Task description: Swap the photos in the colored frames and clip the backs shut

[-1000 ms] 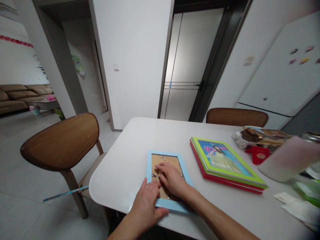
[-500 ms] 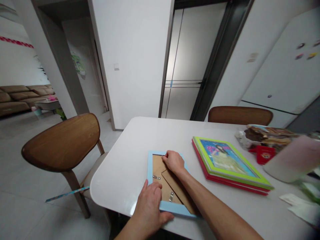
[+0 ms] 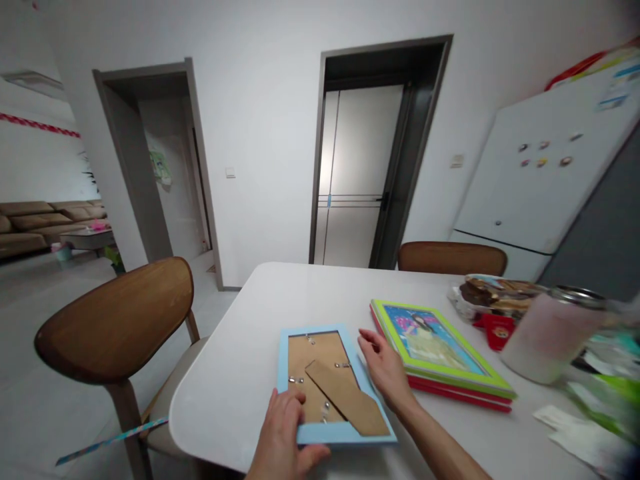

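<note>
A light-blue picture frame (image 3: 284, 353) lies face down near the table's front edge. Its brown backing (image 3: 315, 348) shows a slanted stand flap (image 3: 345, 397) and several small metal clips. My left hand (image 3: 285, 427) grips the frame's lower left corner, fingers over the left side and thumb along the bottom edge. Just beyond the frame's right side, my right hand (image 3: 385, 367) hovers with loosely bent fingers and nothing visible in them. To the right of that hand lies a stack of frames, with a green-edged picture (image 3: 430, 337) on top and red frames beneath.
A frosted jar (image 3: 547, 340), a red packet (image 3: 499, 331), plastic-wrapped items (image 3: 493, 293) and white tissues (image 3: 575, 427) crowd the right of the white table (image 3: 230, 373). One wooden chair (image 3: 120, 320) stands left, another (image 3: 453, 258) behind.
My right hand has let go of the frame's top part and moved right, off it. Upper clips now show. My left hand stays at the corner; the view has tilted upward.
</note>
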A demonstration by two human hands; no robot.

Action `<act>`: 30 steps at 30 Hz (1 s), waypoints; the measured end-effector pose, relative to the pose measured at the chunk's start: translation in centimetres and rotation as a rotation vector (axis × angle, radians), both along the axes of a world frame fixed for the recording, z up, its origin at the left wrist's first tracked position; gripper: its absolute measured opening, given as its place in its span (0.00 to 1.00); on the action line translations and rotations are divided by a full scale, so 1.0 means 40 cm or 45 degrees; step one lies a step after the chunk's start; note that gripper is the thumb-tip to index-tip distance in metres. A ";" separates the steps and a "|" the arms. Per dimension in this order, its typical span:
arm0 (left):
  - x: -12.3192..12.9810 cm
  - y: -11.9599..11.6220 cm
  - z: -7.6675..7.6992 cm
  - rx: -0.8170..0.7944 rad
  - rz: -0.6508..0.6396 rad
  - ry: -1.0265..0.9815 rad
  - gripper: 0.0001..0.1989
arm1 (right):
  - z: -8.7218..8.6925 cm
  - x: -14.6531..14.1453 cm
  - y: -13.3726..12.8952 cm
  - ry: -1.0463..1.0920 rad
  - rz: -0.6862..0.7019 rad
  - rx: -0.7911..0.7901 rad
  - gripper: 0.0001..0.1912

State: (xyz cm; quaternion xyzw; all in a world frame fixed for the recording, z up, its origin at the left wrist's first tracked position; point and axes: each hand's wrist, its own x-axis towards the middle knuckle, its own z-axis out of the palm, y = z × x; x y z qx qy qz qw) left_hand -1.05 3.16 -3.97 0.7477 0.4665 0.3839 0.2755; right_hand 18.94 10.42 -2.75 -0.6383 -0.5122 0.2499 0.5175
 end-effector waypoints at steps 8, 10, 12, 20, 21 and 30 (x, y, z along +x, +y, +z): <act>0.174 0.002 0.085 -0.339 -0.093 -1.218 0.19 | -0.015 -0.103 -0.132 1.425 0.347 -0.046 0.15; 0.194 0.014 0.131 -0.376 -0.076 -1.346 0.29 | 0.025 -0.035 -0.119 1.425 0.272 0.047 0.15; 0.210 0.038 0.172 -0.447 -0.162 -1.375 0.34 | 0.069 0.076 -0.098 1.252 0.249 0.095 0.19; 0.440 0.171 0.111 -0.537 -0.223 -0.904 0.24 | 0.129 0.467 -0.004 0.294 -0.037 -0.218 0.20; 0.470 0.180 0.093 -0.530 -0.200 -0.867 0.24 | 0.123 0.490 0.000 0.255 -0.074 -0.227 0.20; 0.526 0.171 0.000 -0.511 -0.132 -0.605 0.31 | 0.011 0.557 -0.041 0.188 -0.164 -0.368 0.21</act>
